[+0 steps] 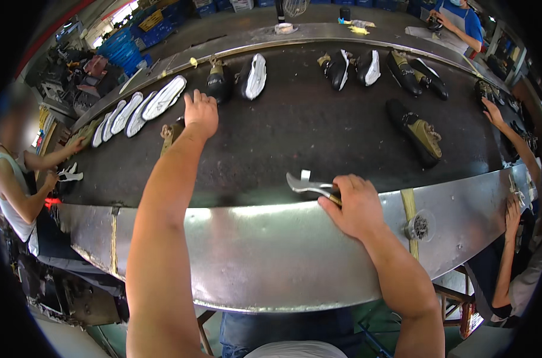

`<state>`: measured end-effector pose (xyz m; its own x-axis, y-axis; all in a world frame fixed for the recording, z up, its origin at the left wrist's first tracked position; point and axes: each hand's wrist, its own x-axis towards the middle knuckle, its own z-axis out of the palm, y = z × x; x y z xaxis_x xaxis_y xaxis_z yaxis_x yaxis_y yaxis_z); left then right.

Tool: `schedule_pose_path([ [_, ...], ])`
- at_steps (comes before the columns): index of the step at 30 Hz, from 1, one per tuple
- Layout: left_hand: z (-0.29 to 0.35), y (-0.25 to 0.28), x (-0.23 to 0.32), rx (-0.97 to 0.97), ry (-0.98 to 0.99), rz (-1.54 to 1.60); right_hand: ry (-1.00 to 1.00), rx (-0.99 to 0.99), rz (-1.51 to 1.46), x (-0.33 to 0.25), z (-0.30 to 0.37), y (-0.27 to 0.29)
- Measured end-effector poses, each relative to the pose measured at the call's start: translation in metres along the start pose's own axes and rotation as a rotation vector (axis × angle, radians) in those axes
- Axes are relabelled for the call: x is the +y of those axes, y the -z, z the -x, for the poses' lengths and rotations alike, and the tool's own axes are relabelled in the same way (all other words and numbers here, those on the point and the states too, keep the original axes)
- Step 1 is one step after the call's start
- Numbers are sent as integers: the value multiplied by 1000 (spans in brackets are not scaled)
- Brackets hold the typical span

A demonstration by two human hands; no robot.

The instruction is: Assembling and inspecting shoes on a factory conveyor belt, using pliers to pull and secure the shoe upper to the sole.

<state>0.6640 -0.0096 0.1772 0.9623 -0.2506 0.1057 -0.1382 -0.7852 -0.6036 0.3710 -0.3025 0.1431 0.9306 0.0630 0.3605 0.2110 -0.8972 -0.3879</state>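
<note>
My right hand rests at the near edge of the dark belt. It is closed round a metal hand tool with a curved, hooked head pointing left; most of its handle is hidden in my grip. My left hand is stretched over the belt, fingers apart and slightly bent, with nothing visible in them. Beside its fingertips stands a black shoe with an olive last; whether they touch is unclear. Another shoe on a last lies partly hidden behind my left forearm.
White-soled shoes line the belt's far left. More black shoes stand farther right, and one on an olive last lies nearer. A clear cup of small metal pieces sits on the metal ledge. Co-workers handle shoes at both sides.
</note>
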Motion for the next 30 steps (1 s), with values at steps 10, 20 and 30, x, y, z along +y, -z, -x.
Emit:
schedule_pose_path([
  [10, -81, -67, 9, 230, 59, 556, 2, -3, -55, -10, -6, -7],
  [20, -73, -75, 19, 73, -31, 356, -39, -60, -60, -15, -8, -11],
  [30, -90, -11, 84, -75, 359, 1142, -59, -26, -26, -14, -7, -18],
])
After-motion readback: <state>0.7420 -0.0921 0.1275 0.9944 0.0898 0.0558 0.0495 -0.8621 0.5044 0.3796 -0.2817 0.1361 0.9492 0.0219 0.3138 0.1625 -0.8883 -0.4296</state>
